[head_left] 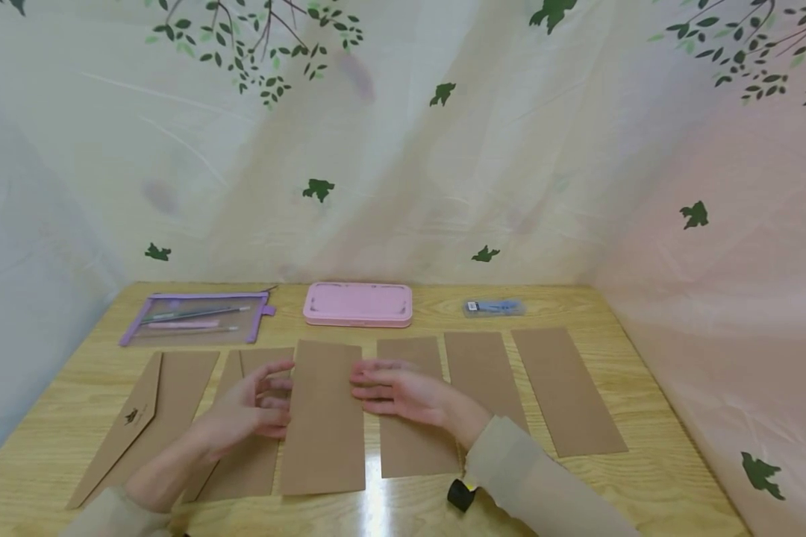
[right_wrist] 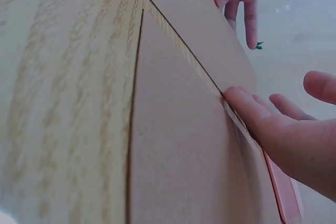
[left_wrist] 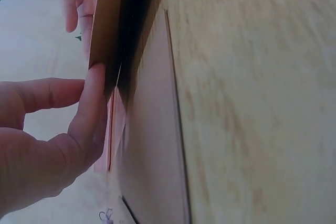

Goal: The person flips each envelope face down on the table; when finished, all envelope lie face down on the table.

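Envelope (head_left: 324,418) third from left is spanning the gap between the left hand (head_left: 245,410) and right hand (head_left: 413,395), whose relaxed fingers are meeting its side edges, so light, even pressure is probably serving best, keeping the paper from bowing.

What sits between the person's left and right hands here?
A plain brown envelope is between the left hand and the right hand; the head view shows it.
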Demonstrator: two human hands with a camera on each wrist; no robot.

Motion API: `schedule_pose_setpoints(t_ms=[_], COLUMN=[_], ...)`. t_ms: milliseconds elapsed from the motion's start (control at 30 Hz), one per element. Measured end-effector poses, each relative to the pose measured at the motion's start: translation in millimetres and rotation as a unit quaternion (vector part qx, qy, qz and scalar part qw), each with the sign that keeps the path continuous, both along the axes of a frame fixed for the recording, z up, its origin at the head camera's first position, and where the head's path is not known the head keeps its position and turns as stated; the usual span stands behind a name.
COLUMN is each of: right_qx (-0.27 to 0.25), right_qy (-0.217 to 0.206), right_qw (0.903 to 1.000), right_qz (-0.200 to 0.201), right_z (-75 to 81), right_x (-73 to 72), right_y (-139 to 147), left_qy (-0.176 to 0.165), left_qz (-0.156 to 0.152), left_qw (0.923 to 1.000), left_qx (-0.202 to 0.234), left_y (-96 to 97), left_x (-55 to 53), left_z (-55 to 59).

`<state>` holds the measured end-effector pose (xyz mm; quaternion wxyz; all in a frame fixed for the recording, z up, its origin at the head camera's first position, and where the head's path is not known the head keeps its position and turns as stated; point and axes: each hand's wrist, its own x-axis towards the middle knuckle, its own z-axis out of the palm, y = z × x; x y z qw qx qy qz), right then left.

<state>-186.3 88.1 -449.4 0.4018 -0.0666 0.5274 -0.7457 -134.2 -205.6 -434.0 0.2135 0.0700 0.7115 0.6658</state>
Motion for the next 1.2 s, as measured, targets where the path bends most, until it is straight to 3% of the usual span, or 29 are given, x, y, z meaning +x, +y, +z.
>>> schedule_pose_setpoints(t_ms=[533,700,1033,1200], right_qx=[0.027,0.032,0.035,0.052], right_qy=[-0.003,-0.001,-0.002,0.002], right_qw=[0.9995,0.9994,0.9993,0.9986], right_qz=[-0.016,-0.014,-0.014,-0.012], right_z=[0.0,0.0,-1.0,2.4], right_x=[0.4,-1.4,-1.4,-1.9], right_y=[-4.2,-5.0,-5.1,-8.5], left_qy=[0.07,0.056,0.043,0.028], left_qz=[-0.03,-0.042,-0.051,-0.044], left_qw=[0.9934,0.9935,0.9963,0.9973], left_qx=[-0.086,-0.09,-0.053,-0.052], left_y=[6.8,6.4,5.2,-0.5], left_x=[-2.0,-1.9,1.9,1.0], left_z=[-0.7,-1.1,-3.6,-1.7])
